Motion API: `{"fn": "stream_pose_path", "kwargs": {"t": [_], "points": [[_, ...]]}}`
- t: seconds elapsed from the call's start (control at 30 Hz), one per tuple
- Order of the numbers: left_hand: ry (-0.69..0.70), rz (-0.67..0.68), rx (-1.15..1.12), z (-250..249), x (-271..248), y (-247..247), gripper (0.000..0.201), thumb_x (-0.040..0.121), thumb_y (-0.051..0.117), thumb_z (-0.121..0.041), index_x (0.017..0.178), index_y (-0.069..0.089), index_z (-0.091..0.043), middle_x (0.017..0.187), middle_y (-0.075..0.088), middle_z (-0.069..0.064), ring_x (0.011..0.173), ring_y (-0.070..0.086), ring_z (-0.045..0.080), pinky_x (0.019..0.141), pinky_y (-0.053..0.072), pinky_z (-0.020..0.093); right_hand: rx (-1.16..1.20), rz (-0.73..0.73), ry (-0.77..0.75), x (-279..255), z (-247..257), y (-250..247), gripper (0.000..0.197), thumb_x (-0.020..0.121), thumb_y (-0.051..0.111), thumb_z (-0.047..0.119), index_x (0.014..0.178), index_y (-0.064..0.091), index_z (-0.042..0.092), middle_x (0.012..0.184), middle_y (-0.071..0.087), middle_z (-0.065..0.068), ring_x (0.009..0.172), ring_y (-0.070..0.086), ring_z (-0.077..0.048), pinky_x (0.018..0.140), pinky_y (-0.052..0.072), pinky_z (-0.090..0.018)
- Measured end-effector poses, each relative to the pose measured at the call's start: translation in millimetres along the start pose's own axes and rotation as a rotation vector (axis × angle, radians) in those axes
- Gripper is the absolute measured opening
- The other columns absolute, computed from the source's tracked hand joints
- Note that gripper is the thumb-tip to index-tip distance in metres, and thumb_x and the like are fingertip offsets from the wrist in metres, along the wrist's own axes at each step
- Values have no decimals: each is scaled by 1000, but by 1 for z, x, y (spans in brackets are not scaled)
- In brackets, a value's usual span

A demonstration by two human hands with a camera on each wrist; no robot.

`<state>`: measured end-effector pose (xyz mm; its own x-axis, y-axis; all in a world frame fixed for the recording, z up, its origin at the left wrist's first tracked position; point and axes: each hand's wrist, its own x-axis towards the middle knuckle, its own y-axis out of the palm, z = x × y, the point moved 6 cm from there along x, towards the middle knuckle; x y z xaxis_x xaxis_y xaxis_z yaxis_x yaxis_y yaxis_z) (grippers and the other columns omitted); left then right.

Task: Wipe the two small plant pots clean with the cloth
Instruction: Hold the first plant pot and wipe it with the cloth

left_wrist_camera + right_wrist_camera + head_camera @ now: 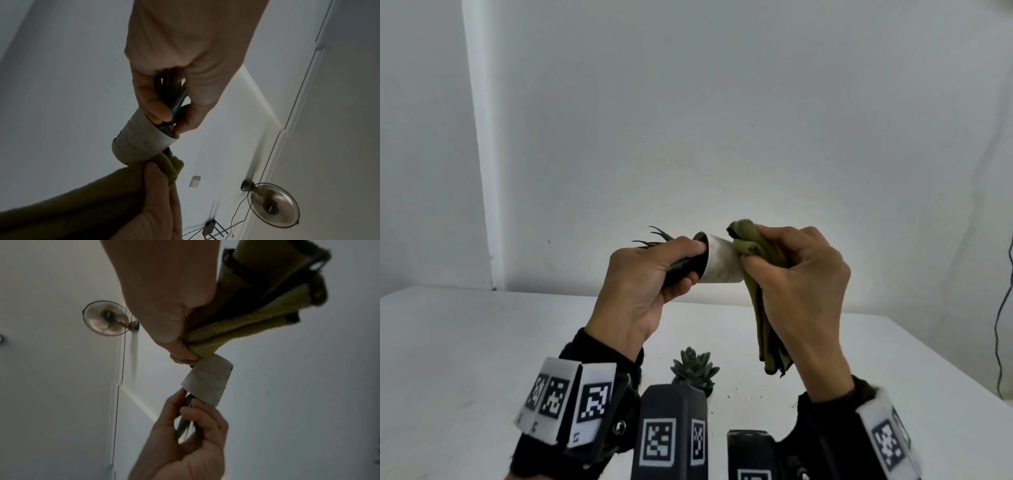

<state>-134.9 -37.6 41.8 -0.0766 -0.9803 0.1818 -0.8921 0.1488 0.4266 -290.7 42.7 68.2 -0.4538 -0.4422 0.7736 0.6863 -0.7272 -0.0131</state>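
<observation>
A small white pot (720,261) with a spiky dark plant lies on its side in the air above the table. My left hand (650,274) grips the plant's leaves at the pot's mouth (164,104). The speckled pot (139,141) points its base to the right. My right hand (794,274) holds a folded olive-green cloth (767,308) and presses it against the pot's base (207,379). The cloth (257,308) hangs down from that fist. A second pot with a pale green succulent (695,368) stands on the table below, its pot mostly hidden by a wrist camera.
The white table (482,342) meets a white wall at the back; a few crumbs of soil (750,397) lie near the succulent. A black cable (1001,325) hangs at the right edge. A wall fan (271,206) shows in the wrist views.
</observation>
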Motion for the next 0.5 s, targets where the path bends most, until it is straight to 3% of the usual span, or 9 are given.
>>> {"fn": "stream_pose_path", "kwargs": {"t": [0.07,0.13,0.23,0.33,0.5], "points": [[18,-12,0,-1,0,-1,15,71,77,-3,64,64,0,51,59,7,39,54,15,39,43,15,-14,2,-26,-2,2,2,31,70,73,1,94,76,21,81,64,1,78,58,-5,66,43,-6],[26,-20,-10,-4,2,-3,17,72,76,-4,61,63,-2,50,58,5,38,52,14,39,42,15,63,32,19,0,1,3,31,69,75,1,92,77,21,82,68,1,76,63,-5,70,48,-12],[1,-17,-56,-5,4,-7,18,74,75,-6,61,63,-5,52,58,5,39,52,14,38,42,15,355,57,224,4,-10,-1,27,68,77,-2,90,76,14,82,73,-3,77,70,-16,72,56,-24],[-25,0,-103,-6,5,-9,17,74,75,-8,62,63,-6,55,60,6,40,53,13,39,43,14,556,37,378,7,-17,-5,10,72,75,2,80,74,8,76,71,-9,72,67,-23,74,55,-35],[-72,100,-115,-5,4,-5,13,74,73,-11,66,63,-8,60,60,6,46,54,14,40,45,15,562,115,460,6,-17,-5,4,75,71,3,72,71,0,71,64,-19,64,60,-29,64,51,-38]]}}
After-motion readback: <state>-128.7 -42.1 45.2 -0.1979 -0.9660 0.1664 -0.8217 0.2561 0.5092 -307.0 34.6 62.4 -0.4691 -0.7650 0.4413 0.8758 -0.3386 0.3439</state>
